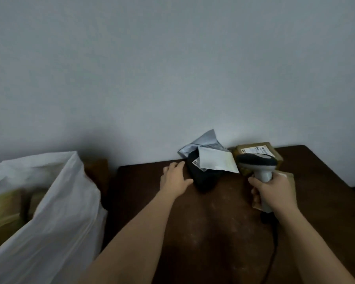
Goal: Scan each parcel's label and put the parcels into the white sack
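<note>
A black soft parcel (pixel 203 178) lies at the back of the dark wooden table (pixel 203 222), with a white label (pixel 215 161) on top and a grey poly bag (pixel 205 140) behind it against the wall. My left hand (pixel 175 177) reaches to the parcel's left edge, fingers straight and touching it. My right hand (pixel 272 191) grips the handle of a grey barcode scanner (pixel 258 162), whose head points toward the label. A brown cardboard box (pixel 254 149) with a label stands behind the scanner. The white sack (pixel 55 212) stands open at the left.
The scanner's black cable (pixel 274 253) runs down over the table toward me. A second brown box (pixel 289 181) sits partly hidden behind my right hand. Cardboard boxes (pixel 4 210) lie beyond the sack's mouth at far left. A plain wall backs the table.
</note>
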